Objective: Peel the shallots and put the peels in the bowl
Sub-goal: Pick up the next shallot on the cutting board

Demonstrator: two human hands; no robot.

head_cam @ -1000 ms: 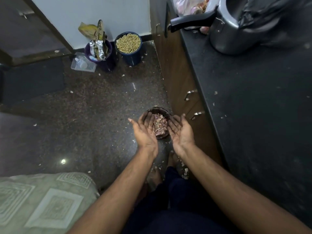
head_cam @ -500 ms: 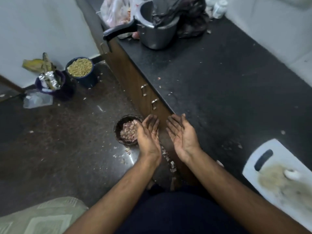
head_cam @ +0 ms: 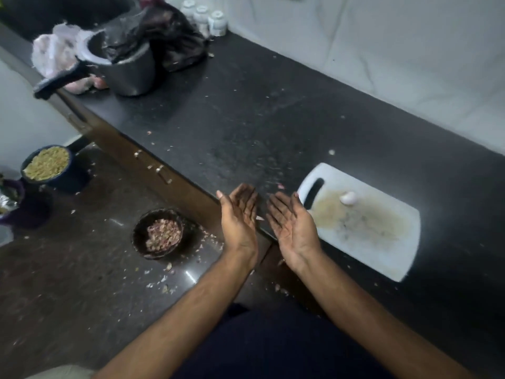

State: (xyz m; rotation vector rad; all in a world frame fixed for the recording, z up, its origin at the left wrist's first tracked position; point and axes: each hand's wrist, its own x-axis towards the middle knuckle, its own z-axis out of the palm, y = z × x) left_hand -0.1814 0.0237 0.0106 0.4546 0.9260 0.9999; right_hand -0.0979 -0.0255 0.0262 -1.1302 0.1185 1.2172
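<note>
A dark round bowl (head_cam: 139,233) stands on the floor at lower left, filled with pinkish shallot peels (head_cam: 163,234). My left hand (head_cam: 238,217) and my right hand (head_cam: 292,227) are held palms up, fingers apart and empty, over the front edge of the black counter (head_cam: 246,127), to the right of the bowl. One pale peeled shallot (head_cam: 348,197) lies on the white cutting board (head_cam: 382,255), just right of my right hand. Loose bits of peel lie on the floor around the bowl.
A steel pressure cooker (head_cam: 128,69) with a black handle and dark plastic bags stands at the counter's far end beside white jars (head_cam: 210,19). On the floor at left are a blue tub of grain (head_cam: 47,165) and a purple container (head_cam: 16,203). Cabinet drawers run below the counter.
The view swung right, from the floor up to the counter. Both empty hands moved from over the bowl to the counter edge near the cutting board.
</note>
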